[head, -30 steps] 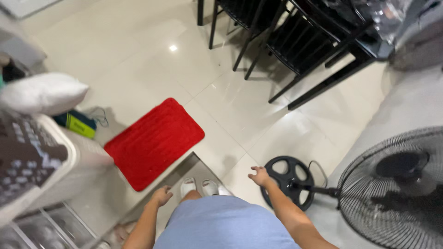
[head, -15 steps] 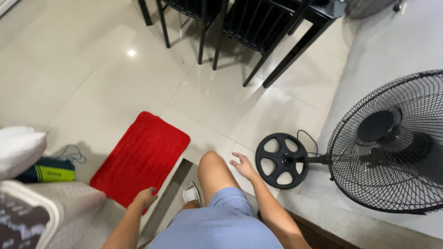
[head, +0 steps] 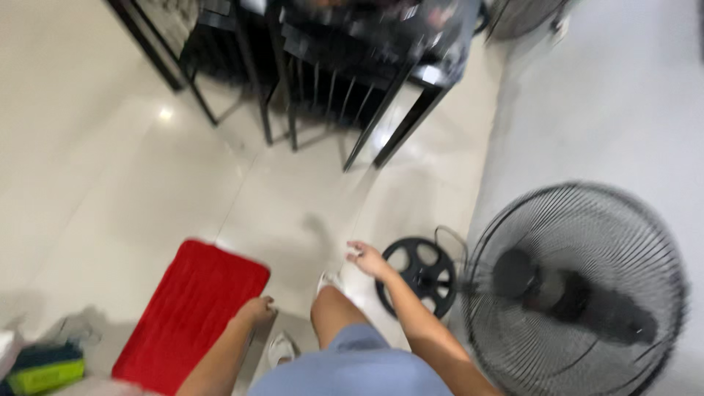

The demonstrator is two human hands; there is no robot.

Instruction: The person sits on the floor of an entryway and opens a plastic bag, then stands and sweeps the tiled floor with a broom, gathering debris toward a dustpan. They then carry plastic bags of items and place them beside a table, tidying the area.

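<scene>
Hands hang empty, right hand (head: pixel 369 259) spread near the heavy-looking round black fan base (head: pixel 419 274), left hand (head: pixel 257 311) loosely curled beside the soft red mat (head: pixel 192 314).

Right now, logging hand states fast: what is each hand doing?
Left hand: loosely curled, empty, above the red mat.
Right hand: open, empty, near the fan base.

A black pedestal fan (head: pixel 572 293) stands at four o'clock on the pale tiled floor, its round wire cage tilted toward the camera. Its spoked disc base (head: pixel 419 274) lies at the cage's nine o'clock, seemingly just beside the person's right hand (head: pixel 369 259), fingers loosely spread; motion blur obscures contact.
</scene>
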